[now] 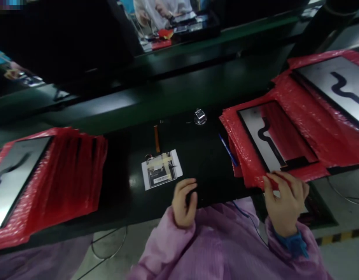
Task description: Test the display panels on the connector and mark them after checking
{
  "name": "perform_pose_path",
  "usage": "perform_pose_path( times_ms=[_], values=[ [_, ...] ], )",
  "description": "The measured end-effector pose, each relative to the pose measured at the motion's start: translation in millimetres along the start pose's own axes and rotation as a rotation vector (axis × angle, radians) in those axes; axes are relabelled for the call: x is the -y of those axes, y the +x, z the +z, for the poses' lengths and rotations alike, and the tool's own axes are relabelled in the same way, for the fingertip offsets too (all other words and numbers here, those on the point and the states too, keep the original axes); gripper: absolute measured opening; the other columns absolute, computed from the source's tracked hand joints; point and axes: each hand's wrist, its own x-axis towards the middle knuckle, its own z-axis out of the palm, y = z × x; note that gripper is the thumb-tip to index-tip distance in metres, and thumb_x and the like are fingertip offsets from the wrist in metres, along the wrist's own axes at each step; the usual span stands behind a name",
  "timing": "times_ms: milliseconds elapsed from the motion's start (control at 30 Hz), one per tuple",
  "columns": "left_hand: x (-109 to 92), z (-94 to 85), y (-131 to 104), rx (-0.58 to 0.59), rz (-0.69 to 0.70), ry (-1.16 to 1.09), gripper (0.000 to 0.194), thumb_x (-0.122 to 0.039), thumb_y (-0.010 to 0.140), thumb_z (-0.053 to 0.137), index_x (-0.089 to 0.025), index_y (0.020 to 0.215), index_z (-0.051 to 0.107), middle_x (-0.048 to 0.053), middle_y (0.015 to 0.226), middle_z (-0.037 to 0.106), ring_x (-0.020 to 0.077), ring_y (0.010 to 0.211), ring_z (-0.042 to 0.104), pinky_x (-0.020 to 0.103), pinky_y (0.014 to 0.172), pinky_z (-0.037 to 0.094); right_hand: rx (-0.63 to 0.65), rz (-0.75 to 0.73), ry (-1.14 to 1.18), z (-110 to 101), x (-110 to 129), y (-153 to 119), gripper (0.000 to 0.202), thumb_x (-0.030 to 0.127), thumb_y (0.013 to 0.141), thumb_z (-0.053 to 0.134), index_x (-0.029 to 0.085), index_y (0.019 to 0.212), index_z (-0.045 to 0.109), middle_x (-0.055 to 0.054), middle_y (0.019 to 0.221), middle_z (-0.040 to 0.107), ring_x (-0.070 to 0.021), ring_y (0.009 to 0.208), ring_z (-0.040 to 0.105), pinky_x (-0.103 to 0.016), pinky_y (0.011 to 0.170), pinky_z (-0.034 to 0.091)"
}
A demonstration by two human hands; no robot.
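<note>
My left hand [185,203] is held over the front edge of the dark bench, its fingers curved and apart from the thumb, with nothing between them. Just beyond it lies a small circuit board [161,171] with yellow tape and a barcode label, on white paper. An orange flat cable [157,139] extends behind the board. My right hand [286,200], with a blue band at the wrist, is at the near edge of an LCD panel [287,134]. Its fingers are bent and spread; whether they touch the panel is unclear. The panel, with a black ribbon, rests on red bubble bags [252,171].
Another panel [319,79] lies on red bags at the far right. A stack of red bags [70,171] with a panel [20,167] stands at left. A blue pen [228,149] and a small shiny object [200,116] lie on the bench. Across, a person's hands [164,9] work.
</note>
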Motion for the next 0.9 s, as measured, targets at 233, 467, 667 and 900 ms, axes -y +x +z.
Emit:
perform_pose_path(
  times_ms=[233,467,667,900],
  values=[
    [-73.7,87.8,49.9,0.399,-0.464,-1.014,0.04,-0.043,0.097,0.061,-0.017,0.127,0.059,0.014,0.12,0.068,0.0249,0.113,0.066,0.043,0.101,0.053,0.009,-0.107,-0.103,-3.7,-11.6,-2.7,0.025,0.039,0.087,0.073,0.019,0.101,0.066,-0.009,0.097,0.068,-0.0254,0.093,0.058,-0.042,0.088,0.043],
    [-84.0,108.9,63.2,0.38,-0.625,-1.13,0.063,-0.047,0.082,0.078,-0.019,0.133,0.054,0.013,0.124,0.062,0.0254,0.116,0.062,0.042,0.1,0.051,-0.004,-0.073,-0.043,-7.8,-19.5,0.3,0.013,0.029,0.094,0.065,0.02,0.085,0.063,-0.005,0.087,0.069,-0.0218,0.086,0.054,-0.039,0.086,0.038],
    [-100.1,113.7,79.4,0.336,-0.707,-1.207,0.049,-0.046,0.075,0.082,-0.016,0.108,0.064,0.006,0.105,0.07,0.019,0.097,0.066,0.036,0.096,0.052,0.143,-0.322,0.17,-28.6,10.6,-1.0,0.007,0.02,0.095,0.063,0.022,0.088,0.062,-0.001,0.086,0.07,-0.0185,0.085,0.057,-0.039,0.09,0.042],
    [-100.4,90.6,74.7,0.301,-1.017,-1.314,0.051,-0.026,0.057,0.091,-0.014,0.102,0.068,0.007,0.099,0.076,0.0243,0.09,0.073,0.04,0.089,0.059,0.152,-0.225,0.222,-49.9,22.2,-7.8,0.013,0.024,0.092,0.065,0.023,0.105,0.064,-0.006,0.101,0.071,-0.0241,0.098,0.063,-0.044,0.094,0.046]
  ],
)
